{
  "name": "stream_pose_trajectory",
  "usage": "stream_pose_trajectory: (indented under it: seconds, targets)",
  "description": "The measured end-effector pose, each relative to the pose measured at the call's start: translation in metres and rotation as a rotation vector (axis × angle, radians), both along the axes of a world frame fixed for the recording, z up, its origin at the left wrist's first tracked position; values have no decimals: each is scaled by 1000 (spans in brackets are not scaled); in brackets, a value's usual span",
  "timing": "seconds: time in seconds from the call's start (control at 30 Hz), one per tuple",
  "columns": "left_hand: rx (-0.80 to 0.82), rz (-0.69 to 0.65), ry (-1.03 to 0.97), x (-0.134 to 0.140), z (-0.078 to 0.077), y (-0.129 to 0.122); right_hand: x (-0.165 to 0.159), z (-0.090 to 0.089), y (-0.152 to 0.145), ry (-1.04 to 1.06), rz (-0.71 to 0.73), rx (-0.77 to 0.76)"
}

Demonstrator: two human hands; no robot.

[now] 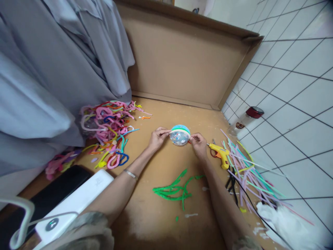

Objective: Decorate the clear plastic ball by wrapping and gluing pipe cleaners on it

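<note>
Far left of the clear ball (179, 135), grey cloth (52, 69) hangs down over the edge of the cardboard worktop (156, 215), and a white power bank (75, 203) lies beside a black slab at the near corner. Closer to the ball, still on its left, sprawls a heap of pink and mixed-colour pipe cleaners (109, 132). The left hand (156, 138) pinches the ball's left side with its fingertips, a thin bangle on that wrist. The ball itself sits at the middle of the worktop, low over or on the surface; which, I cannot tell. It has a blue top and glittery bits inside. Below it lie loose green pipe cleaners (177, 189). The right hand (199, 144) grips the ball's right side, fingers closed on it. Just right of that hand rests a yellow glue gun (220, 153), then a fan of pastel pipe cleaners (247, 170), with a red-capped jar (247, 119) lying against the tiled wall beyond.
</note>
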State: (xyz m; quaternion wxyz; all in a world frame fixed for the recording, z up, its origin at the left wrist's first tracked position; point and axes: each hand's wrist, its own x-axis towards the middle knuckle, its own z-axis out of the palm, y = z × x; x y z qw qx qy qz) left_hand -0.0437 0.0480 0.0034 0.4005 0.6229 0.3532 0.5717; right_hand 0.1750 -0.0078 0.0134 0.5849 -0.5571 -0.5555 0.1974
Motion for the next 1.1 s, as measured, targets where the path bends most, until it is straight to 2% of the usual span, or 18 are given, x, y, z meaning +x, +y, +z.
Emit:
stream_pose_trajectory:
  seconds: [0.23,0.53,0.67,0.87,1.1]
  targets:
    - [-21,39,-2,3,2,-5,-3,2,-1,8,9,-11]
    - [-221,-6,-199,12,-7,-3,-4,5,-3,-8,6,-5]
    - [-279,-42,-229,12,-7,-2,-2,3,-1,-7,7,-4]
    - [-256,-29,-262,14,-4,-6,3,0,0,-37,-5,12]
    - [-201,-37,-204,16,-1,-16,9,-2,-1,-78,-20,12]
